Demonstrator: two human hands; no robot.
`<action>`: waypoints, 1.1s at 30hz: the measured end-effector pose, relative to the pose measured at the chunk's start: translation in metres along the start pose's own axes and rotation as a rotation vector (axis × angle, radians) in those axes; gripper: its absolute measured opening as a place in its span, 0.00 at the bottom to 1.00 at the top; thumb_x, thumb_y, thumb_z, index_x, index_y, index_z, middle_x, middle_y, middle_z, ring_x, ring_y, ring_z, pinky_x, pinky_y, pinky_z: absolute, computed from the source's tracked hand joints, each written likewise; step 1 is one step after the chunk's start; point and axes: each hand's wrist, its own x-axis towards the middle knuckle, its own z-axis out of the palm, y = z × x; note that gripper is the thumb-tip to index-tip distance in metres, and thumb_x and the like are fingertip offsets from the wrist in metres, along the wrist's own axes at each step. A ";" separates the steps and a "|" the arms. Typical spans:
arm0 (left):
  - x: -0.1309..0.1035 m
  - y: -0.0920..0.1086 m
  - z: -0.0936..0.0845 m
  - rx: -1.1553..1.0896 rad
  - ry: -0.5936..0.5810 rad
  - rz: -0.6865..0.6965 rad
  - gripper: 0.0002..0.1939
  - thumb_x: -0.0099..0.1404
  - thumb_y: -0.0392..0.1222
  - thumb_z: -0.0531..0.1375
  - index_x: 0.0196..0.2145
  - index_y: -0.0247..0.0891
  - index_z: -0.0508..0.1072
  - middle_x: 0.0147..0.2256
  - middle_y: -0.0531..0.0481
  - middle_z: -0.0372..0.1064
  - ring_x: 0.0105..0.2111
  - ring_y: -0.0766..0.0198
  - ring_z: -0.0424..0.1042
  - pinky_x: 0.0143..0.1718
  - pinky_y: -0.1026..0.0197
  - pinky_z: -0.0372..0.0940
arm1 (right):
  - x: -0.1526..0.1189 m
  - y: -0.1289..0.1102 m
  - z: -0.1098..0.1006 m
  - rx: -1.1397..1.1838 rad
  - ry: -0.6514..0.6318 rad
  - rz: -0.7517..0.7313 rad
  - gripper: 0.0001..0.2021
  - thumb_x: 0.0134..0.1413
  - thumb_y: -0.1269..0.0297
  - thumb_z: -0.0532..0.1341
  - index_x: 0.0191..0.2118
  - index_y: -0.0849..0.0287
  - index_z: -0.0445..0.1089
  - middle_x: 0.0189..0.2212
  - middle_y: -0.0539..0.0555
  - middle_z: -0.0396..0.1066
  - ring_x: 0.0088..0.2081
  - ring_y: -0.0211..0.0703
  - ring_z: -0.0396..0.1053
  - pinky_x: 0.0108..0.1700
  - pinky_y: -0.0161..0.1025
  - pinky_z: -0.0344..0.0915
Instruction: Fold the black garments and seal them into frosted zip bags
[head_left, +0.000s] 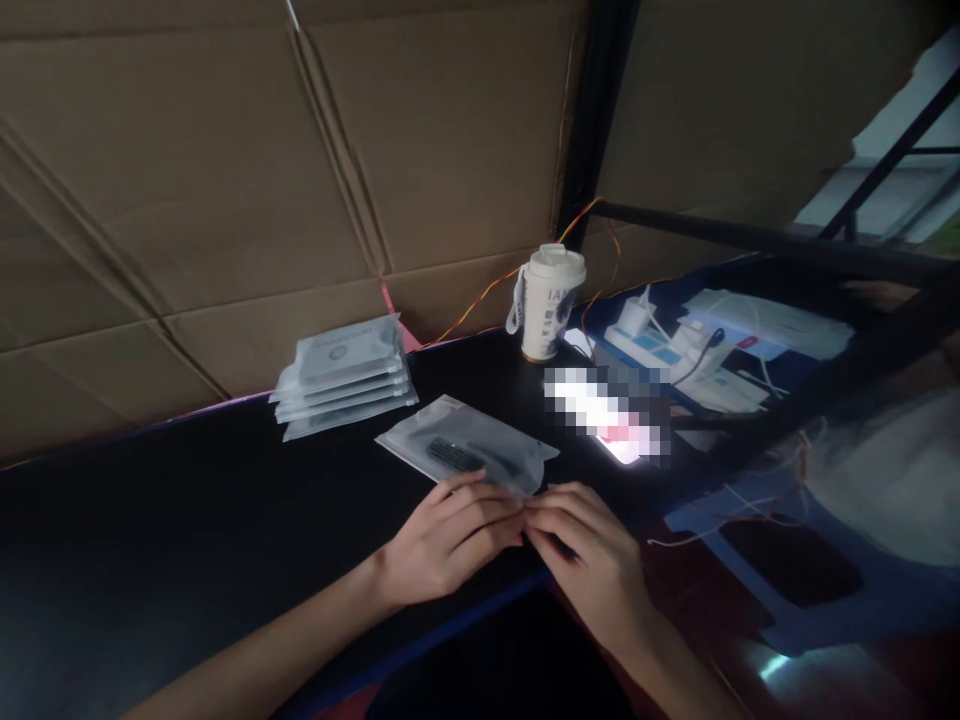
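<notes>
A frosted plastic zip bag (480,440) with dark printing lies on the black table in front of me, its near edge under my fingers. My left hand (457,530) bends its fingers over that near edge. Against its fingertips, my right hand (585,545) pinches the bag's near right corner. What exactly lies between the fingertips is partly hidden. Behind the bag to the left rests a stack of several similar frosted bags (341,375), each with something flat inside.
A white lidded cup (551,300) stands at the back, with a lit phone (630,445), partly pixelated, before it. To the right are a power strip (660,340) with cables, more plastic bags (772,322), a dark metal bar (712,235) and a blue stool (810,600). Cardboard (225,170) walls the back.
</notes>
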 end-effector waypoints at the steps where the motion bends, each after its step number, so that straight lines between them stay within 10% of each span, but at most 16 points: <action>1: 0.000 0.001 -0.001 -0.001 -0.001 0.008 0.10 0.65 0.33 0.59 0.45 0.35 0.71 0.40 0.49 0.77 0.47 0.63 0.72 0.57 0.57 0.59 | 0.000 -0.002 0.000 -0.004 -0.003 -0.004 0.09 0.54 0.79 0.61 0.32 0.56 0.72 0.27 0.51 0.74 0.33 0.41 0.71 0.39 0.41 0.72; 23: -0.030 -0.081 -0.012 0.396 -0.201 -0.251 0.11 0.71 0.35 0.49 0.43 0.35 0.71 0.42 0.43 0.72 0.48 0.55 0.67 0.45 0.54 0.68 | -0.005 -0.030 -0.048 -0.047 -0.112 -0.041 0.10 0.54 0.80 0.60 0.34 0.58 0.71 0.24 0.47 0.71 0.29 0.36 0.70 0.43 0.40 0.71; 33: -0.030 -0.063 0.006 0.264 -0.168 -0.610 0.08 0.69 0.38 0.52 0.43 0.38 0.70 0.42 0.45 0.64 0.43 0.58 0.67 0.36 0.59 0.70 | -0.008 -0.016 -0.039 -0.105 -0.642 0.268 0.21 0.52 0.79 0.58 0.48 0.48 0.67 0.50 0.51 0.68 0.53 0.45 0.67 0.53 0.45 0.68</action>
